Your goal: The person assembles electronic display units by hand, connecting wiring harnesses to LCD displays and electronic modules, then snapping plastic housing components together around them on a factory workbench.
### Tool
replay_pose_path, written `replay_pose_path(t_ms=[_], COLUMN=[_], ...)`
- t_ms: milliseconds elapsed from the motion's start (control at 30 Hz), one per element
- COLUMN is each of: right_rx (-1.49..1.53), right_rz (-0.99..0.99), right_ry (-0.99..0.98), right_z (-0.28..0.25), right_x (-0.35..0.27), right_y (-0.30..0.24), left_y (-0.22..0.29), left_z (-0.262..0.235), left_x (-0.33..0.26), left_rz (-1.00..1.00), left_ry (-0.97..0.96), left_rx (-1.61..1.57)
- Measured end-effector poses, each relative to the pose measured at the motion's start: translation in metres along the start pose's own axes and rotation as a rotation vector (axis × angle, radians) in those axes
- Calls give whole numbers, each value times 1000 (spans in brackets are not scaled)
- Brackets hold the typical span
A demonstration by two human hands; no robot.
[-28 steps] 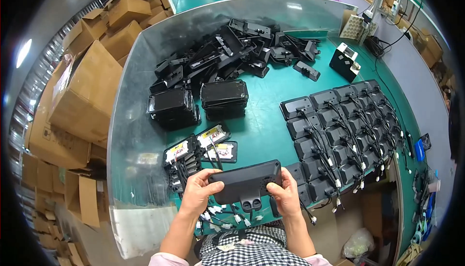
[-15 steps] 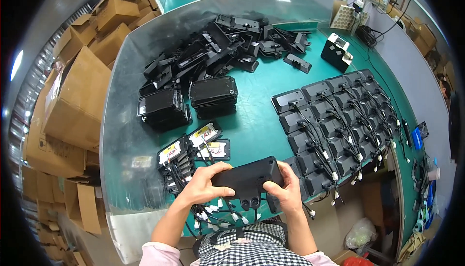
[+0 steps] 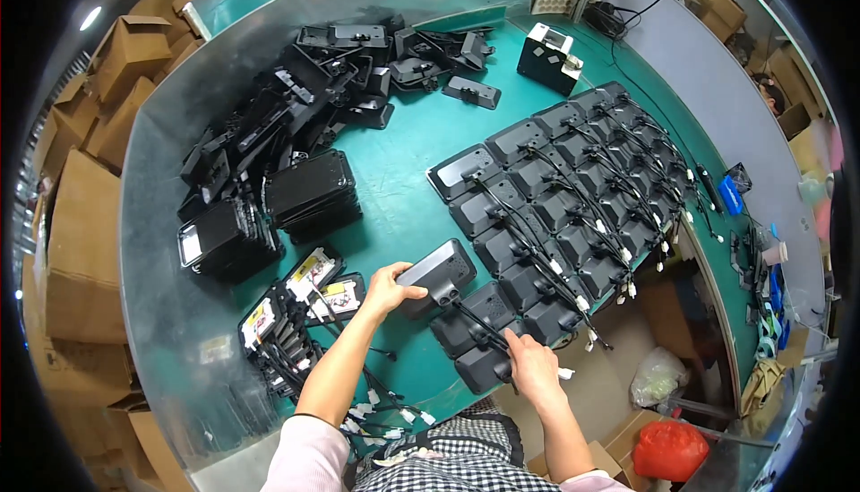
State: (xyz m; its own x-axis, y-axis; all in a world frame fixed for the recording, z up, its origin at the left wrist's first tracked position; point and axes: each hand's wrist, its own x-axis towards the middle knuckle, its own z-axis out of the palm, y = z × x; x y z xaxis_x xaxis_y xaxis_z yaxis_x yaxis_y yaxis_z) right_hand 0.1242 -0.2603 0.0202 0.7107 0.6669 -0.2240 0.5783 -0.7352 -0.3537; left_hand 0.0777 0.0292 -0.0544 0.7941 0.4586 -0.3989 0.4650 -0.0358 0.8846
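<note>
Left hand [image 3: 387, 288] fingers curled on black unit [image 3: 437, 270] near the tabletop [image 3: 408, 187] front edge, right hand [image 3: 530, 368] pinching cable [image 3: 475, 322]; best laid flush beside row.

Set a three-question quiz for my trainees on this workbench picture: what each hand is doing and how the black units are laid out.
1. True or false: the left hand grips a black unit at the near end of the rows.
2. The right hand rests on: A) the red bag B) the nearest laid-out unit and its cable C) a cardboard box
3. Fill in: the loose heap of black parts lies at the far ____ of the green table.

Key: 1 true; 2 B; 3 left.
</note>
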Motion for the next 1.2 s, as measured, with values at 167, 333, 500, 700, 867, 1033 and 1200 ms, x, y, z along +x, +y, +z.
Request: replay_pose_path(t_ms=[167,333,500,700,867,1033,1200], right_rx=[96,252,454,681,1234,699,716], right_rz=[138,207,271,396,683,331,-228], right_ry=[39,160,318,480,692,667,229], right_z=[14,41,72,99,105,69,7], right_x=[-14,-28,-37,-43,-38,8,138], right_y=[17,30,46,51,78,42,-83], left_y=[-19,-16,11,0,-6,-10,-30], left_z=[18,17,30,25,31,-31,-148], left_x=[31,36,11,10,13,-6,-8], left_rz=[-112,-121,-32,39,67,258,-220], left_ry=[-160,-215,49,108,115,376,645], left_rx=[23,170,620,662,647,399,1295])
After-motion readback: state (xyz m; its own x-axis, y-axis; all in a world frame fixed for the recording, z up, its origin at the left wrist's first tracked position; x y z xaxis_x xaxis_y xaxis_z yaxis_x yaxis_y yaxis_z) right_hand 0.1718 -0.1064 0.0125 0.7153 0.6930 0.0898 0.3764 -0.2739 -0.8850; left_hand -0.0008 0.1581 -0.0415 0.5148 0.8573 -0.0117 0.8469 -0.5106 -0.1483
